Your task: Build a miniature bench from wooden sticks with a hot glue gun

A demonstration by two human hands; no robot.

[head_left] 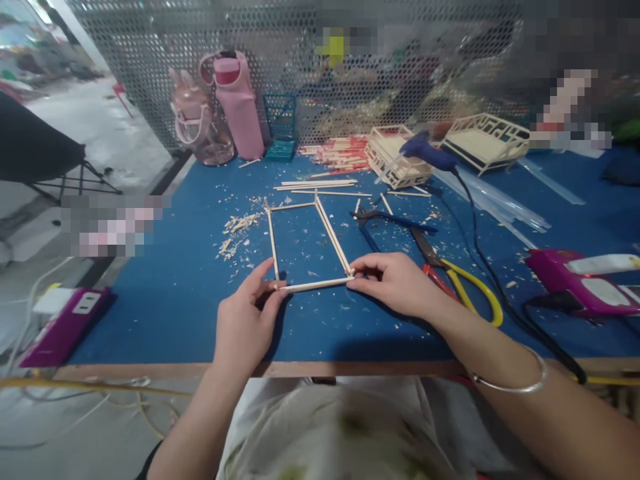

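Note:
A four-sided frame of thin wooden sticks (320,285) is held just over the blue tabletop. My left hand (249,312) pinches its near left corner between thumb and fingers. At the near right corner, my right hand (387,280) grips the frame the same way. The far side, a shorter stick, sits away from both hands. Its right side looks doubled, with two sticks close together. Beside my right hand lie blue-handled pliers (373,217) and a cutter with red and yellow handles (453,270).
Behind are loose sticks (320,185), a red-tipped bundle (335,155), two small wooden lattice trays (395,160), a blue glue gun (429,152) with its cord, and clear glue sticks (500,203). Wood scraps (237,227) lie left. Pink bottles (240,110) and purple power strips (67,327) flank the work.

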